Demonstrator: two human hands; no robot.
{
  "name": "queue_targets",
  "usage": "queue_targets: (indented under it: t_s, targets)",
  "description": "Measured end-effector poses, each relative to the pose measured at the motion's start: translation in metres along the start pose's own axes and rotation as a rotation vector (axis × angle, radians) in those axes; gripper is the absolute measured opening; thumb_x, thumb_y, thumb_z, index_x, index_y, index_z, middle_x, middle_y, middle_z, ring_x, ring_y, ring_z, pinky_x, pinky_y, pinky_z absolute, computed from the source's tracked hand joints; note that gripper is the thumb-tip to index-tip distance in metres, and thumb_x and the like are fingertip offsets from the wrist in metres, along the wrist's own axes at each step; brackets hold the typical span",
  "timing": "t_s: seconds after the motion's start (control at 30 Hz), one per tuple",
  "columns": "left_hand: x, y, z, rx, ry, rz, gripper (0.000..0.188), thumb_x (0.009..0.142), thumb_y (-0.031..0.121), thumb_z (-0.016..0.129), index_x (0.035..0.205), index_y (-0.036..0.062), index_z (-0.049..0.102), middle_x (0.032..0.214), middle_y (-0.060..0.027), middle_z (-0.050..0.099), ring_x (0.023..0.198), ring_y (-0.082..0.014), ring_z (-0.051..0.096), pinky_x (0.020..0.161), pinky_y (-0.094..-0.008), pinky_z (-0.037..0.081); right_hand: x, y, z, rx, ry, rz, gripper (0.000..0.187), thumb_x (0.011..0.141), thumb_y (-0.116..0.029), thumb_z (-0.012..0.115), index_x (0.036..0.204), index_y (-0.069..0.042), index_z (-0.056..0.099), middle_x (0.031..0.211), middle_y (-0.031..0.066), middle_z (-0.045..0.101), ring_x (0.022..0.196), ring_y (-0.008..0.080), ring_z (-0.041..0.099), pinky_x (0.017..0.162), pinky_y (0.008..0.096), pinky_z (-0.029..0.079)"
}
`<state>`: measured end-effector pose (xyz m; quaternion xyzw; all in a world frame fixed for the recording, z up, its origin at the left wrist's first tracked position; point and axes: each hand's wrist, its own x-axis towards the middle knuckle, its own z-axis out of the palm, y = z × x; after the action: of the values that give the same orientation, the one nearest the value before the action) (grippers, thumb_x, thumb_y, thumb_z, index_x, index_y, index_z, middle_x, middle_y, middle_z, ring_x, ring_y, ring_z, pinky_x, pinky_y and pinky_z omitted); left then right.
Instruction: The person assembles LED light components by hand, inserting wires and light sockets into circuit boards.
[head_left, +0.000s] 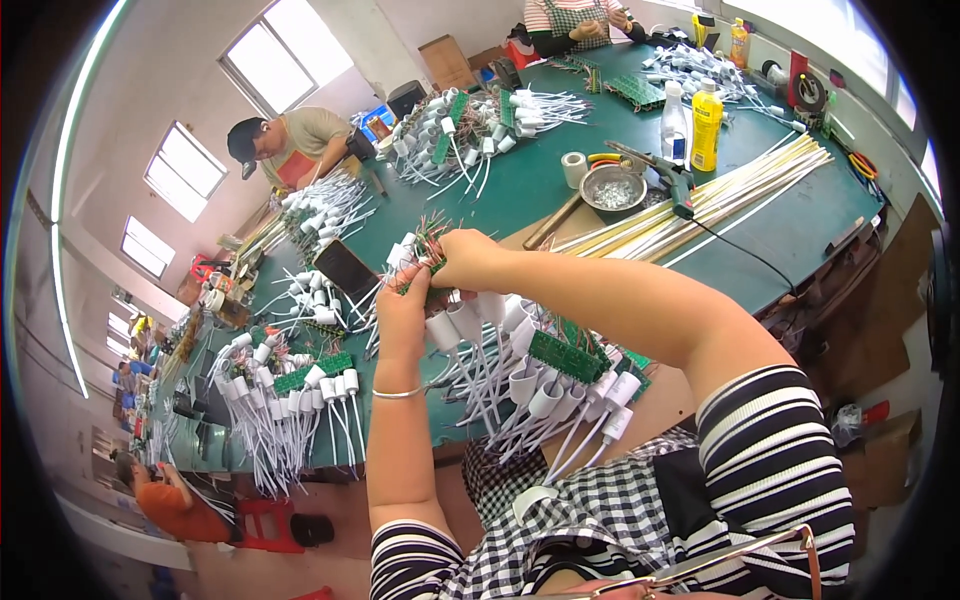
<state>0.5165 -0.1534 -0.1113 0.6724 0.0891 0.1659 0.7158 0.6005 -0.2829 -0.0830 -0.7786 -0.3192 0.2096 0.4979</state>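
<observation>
My left hand (402,308) and my right hand (468,260) meet above the near side of the table, fingers pinched together. Between them is a green circuit board (437,266), mostly covered by the fingers, with thin reddish wires (430,232) sticking up from it. White cylindrical sockets (462,322) with white cables hang just below my hands. Closer to my body lies a pile of similar sockets (545,398) and another green circuit board (567,355). A dark phone-like rectangle (345,266) leans left of my hands. What exactly each fingertip pinches is hidden.
Heaps of corded sockets lie at the left (290,405) and far side (455,135). To the right are a metal bowl (605,205), a green corded tool (680,190), long pale strips (740,190) and a yellow bottle (706,125). A person (310,140) works across the table.
</observation>
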Motion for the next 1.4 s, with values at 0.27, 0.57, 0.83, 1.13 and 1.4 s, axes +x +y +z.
queue_targets:
  t_s: [0.27, 0.57, 0.83, 1.13, 1.4]
  targets:
    - [-0.004, 0.009, 0.005, -0.025, 0.012, -0.001, 0.015, 0.082, 0.009, 0.061, 0.094, 0.0013, 0.060, 0.085, -0.0055, 0.062, 0.073, -0.0129, 0.060, 0.064, -0.0272, 0.051, 0.009, 0.003, -0.014, 0.003, -0.151, 0.004, 0.016, 0.067, -0.012, 0.064, 0.079, -0.002, 0.060, 0.062, 0.0077, 0.058, 0.048, 0.0146, 0.057, 0.045, 0.0276, 0.044]
    - [0.046, -0.026, -0.012, 0.102, 0.132, 0.047, 0.013, 0.076, 0.011, 0.067, 0.083, 0.0034, 0.058, 0.077, -0.0040, 0.060, 0.066, -0.0096, 0.054, 0.060, -0.0237, 0.044, 0.035, 0.010, 0.010, -0.362, 0.125, 0.017, 0.022, 0.066, -0.018, 0.062, 0.078, 0.001, 0.066, 0.078, 0.0175, 0.065, 0.073, 0.0279, 0.065, 0.065, 0.0351, 0.052]
    - [0.038, -0.023, -0.011, -0.046, 0.007, -0.050, 0.013, 0.081, 0.013, 0.063, 0.086, 0.0029, 0.057, 0.081, -0.0055, 0.060, 0.071, -0.0120, 0.056, 0.063, -0.0258, 0.045, 0.032, -0.002, -0.010, -0.263, -0.202, 0.160, 0.024, 0.070, -0.014, 0.064, 0.090, -0.002, 0.058, 0.080, 0.0163, 0.063, 0.074, 0.0216, 0.065, 0.055, 0.0357, 0.053]
    - [0.015, -0.005, -0.009, -0.255, -0.291, -0.008, 0.033, 0.096, 0.029, 0.039, 0.120, 0.0067, 0.041, 0.113, -0.0078, 0.051, 0.101, -0.0154, 0.050, 0.089, -0.0299, 0.041, 0.008, -0.003, 0.003, 0.454, -0.265, 0.236, 0.023, 0.072, -0.013, 0.066, 0.091, -0.011, 0.054, 0.080, 0.0020, 0.056, 0.067, 0.0129, 0.055, 0.048, 0.0290, 0.045]
    - [0.008, -0.007, -0.019, -0.278, -0.539, -0.016, 0.063, 0.095, 0.044, 0.029, 0.139, 0.0011, 0.017, 0.136, -0.0098, 0.034, 0.123, -0.0195, 0.036, 0.103, -0.0338, 0.029, 0.009, -0.003, 0.005, 0.238, -0.253, 0.093, 0.022, 0.069, -0.015, 0.065, 0.088, -0.008, 0.057, 0.077, 0.0043, 0.057, 0.057, 0.0145, 0.055, 0.046, 0.0310, 0.044]
